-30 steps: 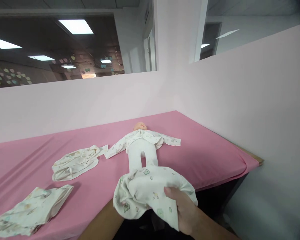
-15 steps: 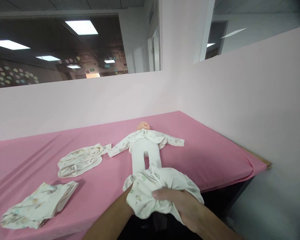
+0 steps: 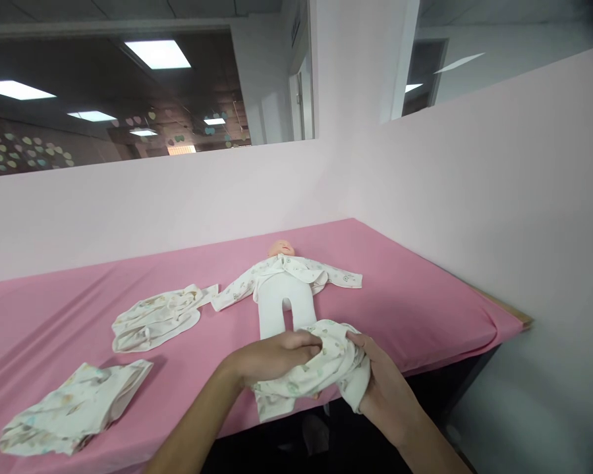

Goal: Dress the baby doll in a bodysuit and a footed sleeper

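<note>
A pair of white baby pants [image 3: 326,349] with a small printed pattern is bunched up between my hands, above the front edge of the bed. My left hand [image 3: 281,355] lies over its left part with the fingers curled into the cloth. On the right side, my right hand [image 3: 380,375] grips the gathered cloth, thumb on top. Just beyond lies a baby doll [image 3: 284,299] on its back, with white legs and a printed long-sleeved top [image 3: 296,265] with its sleeves spread out. The pants hide the doll's lower legs.
A pink sheet [image 3: 188,388] covers the bed. On its left lie a printed baby top [image 3: 158,319] and a folded printed garment [image 3: 74,408]. Pale walls [image 3: 499,171] with windows stand behind and to the right. Dark space shows below the front edge.
The pants have been gathered into a tighter bunch. My left hand has come out from behind the cloth to its top, and my right hand has shifted to the cloth's right edge.
</note>
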Tool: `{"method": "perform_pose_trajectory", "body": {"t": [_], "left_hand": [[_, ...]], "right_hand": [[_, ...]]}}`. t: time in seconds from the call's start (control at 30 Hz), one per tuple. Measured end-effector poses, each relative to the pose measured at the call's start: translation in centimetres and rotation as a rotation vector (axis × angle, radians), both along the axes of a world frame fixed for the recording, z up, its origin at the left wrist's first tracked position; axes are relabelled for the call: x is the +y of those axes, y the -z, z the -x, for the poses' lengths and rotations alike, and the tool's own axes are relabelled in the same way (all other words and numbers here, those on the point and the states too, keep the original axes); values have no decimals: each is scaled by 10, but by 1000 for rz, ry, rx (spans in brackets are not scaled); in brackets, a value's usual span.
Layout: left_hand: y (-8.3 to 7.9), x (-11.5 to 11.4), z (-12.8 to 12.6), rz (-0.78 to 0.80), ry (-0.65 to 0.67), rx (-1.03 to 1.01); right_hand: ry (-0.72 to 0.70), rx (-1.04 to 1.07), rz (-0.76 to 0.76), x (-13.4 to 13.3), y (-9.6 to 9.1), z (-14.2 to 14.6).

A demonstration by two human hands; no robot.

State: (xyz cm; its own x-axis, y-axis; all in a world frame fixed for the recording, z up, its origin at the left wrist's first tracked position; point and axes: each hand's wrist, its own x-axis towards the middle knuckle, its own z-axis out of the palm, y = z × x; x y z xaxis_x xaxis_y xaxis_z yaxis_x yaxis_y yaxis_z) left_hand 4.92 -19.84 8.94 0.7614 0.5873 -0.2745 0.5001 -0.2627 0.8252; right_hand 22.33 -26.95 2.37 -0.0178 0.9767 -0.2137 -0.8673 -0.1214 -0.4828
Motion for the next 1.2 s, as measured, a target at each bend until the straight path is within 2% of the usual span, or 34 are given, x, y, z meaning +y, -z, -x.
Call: {"method": "perform_pose_trajectory", "body": {"t": [0.07,0.13,0.33,0.43,0.5,0.6,0.67,0.73,0.8,0.9,0.97,1.07,1.2], "left_hand": [[-13,-11,8,97,-33,-126],[-20,-24,11,102,-92,-226],[-16,-56,-4,-271,-192,-88],[-13,-58,-10,-491,-233,-7],[-14,-54,-10,-587,-215,46],[-14,-40,-6,-584,-139,97],[-11,-22,-5,-619,-90,123],[-2,0,-8,-755,-14,186],[8,21,-16,-875,128,275],[18,44,-32,-976,262,344],[18,50,-42,-961,357,359],[14,51,-49,-815,533,413],[17,49,-49,-754,589,450]], "right_hand": [[-9,3,-2,1,4,2],[-55,9,-37,-1,4,9],[-175,-1,-43,-17,-7,29],[-157,17,-48,-21,-11,30],[-117,45,-43,-20,-9,29],[-55,67,6,-18,1,30],[-48,73,20,-18,8,32],[-69,89,26,-21,12,35],[-82,112,51,-26,13,39],[-82,131,67,-32,11,44],[-92,140,62,-34,11,44],[-72,177,114,-34,12,41],[-71,221,85,-34,15,39]]}}
